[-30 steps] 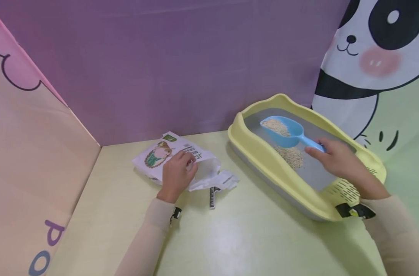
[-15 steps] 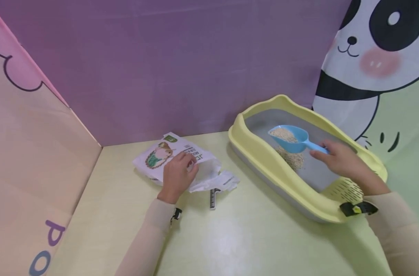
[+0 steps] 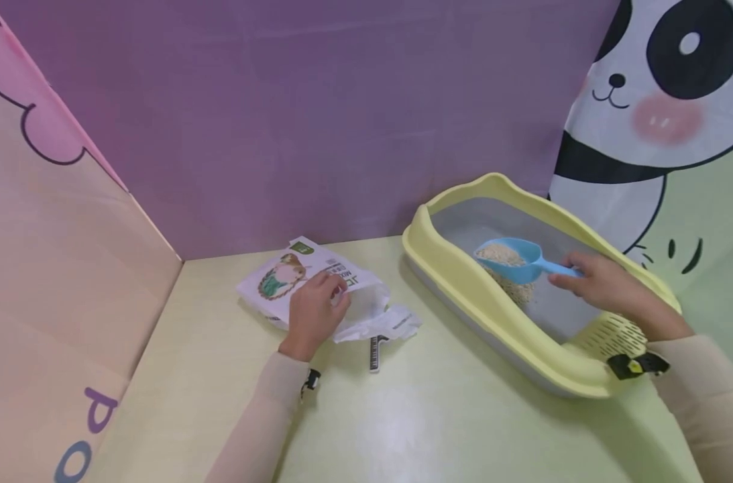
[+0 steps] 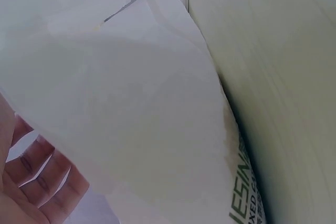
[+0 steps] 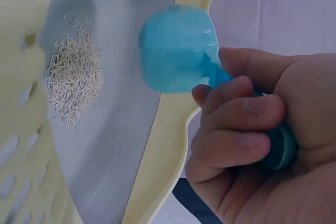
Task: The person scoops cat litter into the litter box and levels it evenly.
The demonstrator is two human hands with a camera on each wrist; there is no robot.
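Observation:
In the head view, a torn-open white bag of cat litter lies on the table, its mouth facing right. My left hand grips the edge of that mouth; in the left wrist view the curled fingers show beside the white inside of the bag. My right hand holds a blue scoop by its handle, fingers wrapped round it. Pale litter fills the scoop's bowl, which hangs above a yellow-rimmed grey litter box. On the box floor sits a small pile of pellet litter.
A torn strip of printed packaging sticks out under the bag's mouth. The box's perforated yellow step faces my right forearm. A purple backdrop rises behind the table, with printed panels at left and right.
My right hand has brought the loaded scoop a little to the right and nearer over the litter box. My left hand stays at the bag's mouth. The head view has shifted slightly.

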